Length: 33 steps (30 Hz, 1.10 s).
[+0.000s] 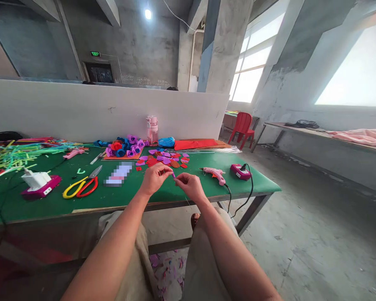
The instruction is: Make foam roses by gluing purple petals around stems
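My left hand and my right hand meet above the front edge of the green table. Between their pinched fingertips is a small purple petal, mostly covered by the fingers. Just beyond the hands lie loose red and purple petals. To the right of my right hand rests a pink glue gun, its cable running off the table edge. Purple, red and blue paper flowers are bunched behind and to the left of my hands.
Scissors with yellow and red handles lie at left, near a power strip with a white plug. Another power strip sits at the right end. A pink bottle stands at the back, against the white partition. Coloured strips pile at far left.
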### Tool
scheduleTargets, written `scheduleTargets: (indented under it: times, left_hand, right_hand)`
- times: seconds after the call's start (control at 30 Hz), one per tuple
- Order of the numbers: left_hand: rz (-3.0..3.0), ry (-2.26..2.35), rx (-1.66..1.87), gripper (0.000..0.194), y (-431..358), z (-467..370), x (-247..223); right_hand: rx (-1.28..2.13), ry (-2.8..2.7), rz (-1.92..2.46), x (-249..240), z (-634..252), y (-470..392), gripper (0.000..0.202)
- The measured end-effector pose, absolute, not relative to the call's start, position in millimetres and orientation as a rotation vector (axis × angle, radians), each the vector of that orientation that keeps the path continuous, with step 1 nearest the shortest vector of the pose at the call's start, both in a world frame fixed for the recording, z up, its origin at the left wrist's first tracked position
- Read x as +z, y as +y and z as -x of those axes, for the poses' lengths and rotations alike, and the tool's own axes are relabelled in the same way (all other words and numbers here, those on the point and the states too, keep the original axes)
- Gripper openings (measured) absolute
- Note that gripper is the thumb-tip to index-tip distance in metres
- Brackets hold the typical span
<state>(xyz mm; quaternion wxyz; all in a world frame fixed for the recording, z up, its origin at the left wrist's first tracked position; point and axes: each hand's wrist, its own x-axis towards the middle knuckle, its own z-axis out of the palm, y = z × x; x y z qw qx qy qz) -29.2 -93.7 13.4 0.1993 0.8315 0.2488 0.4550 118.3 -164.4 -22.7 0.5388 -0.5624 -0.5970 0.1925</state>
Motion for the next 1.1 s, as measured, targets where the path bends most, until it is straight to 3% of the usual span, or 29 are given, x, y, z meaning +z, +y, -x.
scheduleTargets:
  times: [1.1]
  left_hand:
    - [-2.291,0.700,1.148,0.010,-91.5,26.7,9.3]
  right_hand:
    - [0.489,-1.440,1.276,-20.7,-115.6,-164.8,0.023]
